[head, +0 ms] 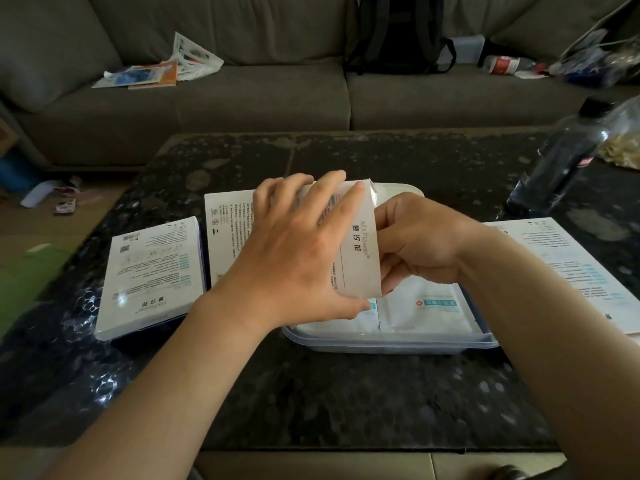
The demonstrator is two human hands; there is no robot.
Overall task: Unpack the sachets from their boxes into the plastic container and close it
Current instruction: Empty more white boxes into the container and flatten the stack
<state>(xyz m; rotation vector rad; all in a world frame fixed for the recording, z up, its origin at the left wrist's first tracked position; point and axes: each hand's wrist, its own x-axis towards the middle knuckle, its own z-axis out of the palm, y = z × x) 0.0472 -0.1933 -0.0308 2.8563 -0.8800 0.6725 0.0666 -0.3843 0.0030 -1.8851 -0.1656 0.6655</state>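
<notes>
A white box (360,251) with grey lettering is held tilted above the clear plastic container (391,344) on the dark table. My left hand (294,251) grips the box from its left side, fingers spread over the top. My right hand (419,244) pinches the box's right edge. White sachets (426,311) with teal labels lie flat inside the container below the box. Another white box (152,278) lies flat to the left. A second flat box or sheet (227,233) lies behind my left hand, partly hidden.
A printed white box or sheet (568,271) lies at the right. A dark plastic bottle (561,157) stands at the back right beside a clear bag (623,140). Behind the table is a grey sofa (263,95) with papers and a black backpack (398,32).
</notes>
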